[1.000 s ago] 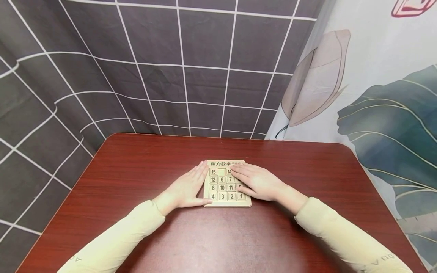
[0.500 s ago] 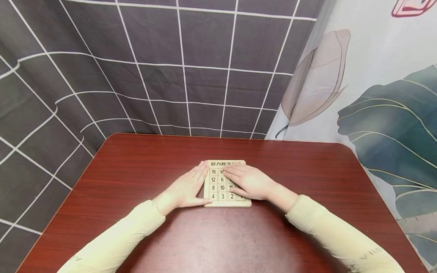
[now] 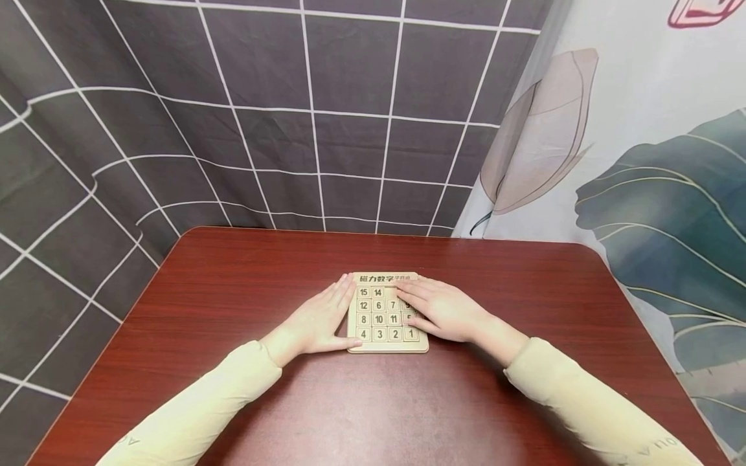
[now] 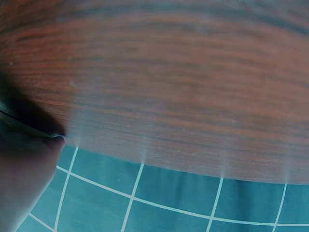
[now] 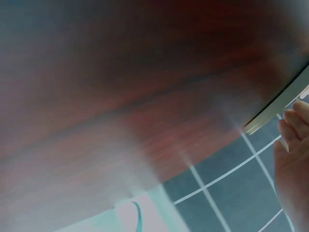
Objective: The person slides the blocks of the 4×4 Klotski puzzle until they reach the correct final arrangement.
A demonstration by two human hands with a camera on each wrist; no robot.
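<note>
A pale wooden sliding number puzzle (image 3: 387,348) lies flat on the table in the head view. Its top row shows tile 15 (image 3: 364,292), tile 14 (image 3: 378,292), then a vacant slot; the last place is under fingers. My left hand (image 3: 320,321) rests along the puzzle's left edge, fingers straight, thumb on the lower left corner. My right hand (image 3: 447,312) lies over the right side, fingertips near the vacant slot and the 7 tile, covering parts of the right column. In the right wrist view the puzzle's edge (image 5: 277,106) shows beside my fingers.
The red-brown wooden table (image 3: 245,285) extends around the puzzle. A dark curtain with a white grid (image 3: 350,149) hangs behind it. To the right is a pale curtain (image 3: 542,226) with leaf prints.
Tile 14 has slid left from the third place to the second, so the vacant slot is now third. My right hand went left, then back right. The left hand has stayed still.
</note>
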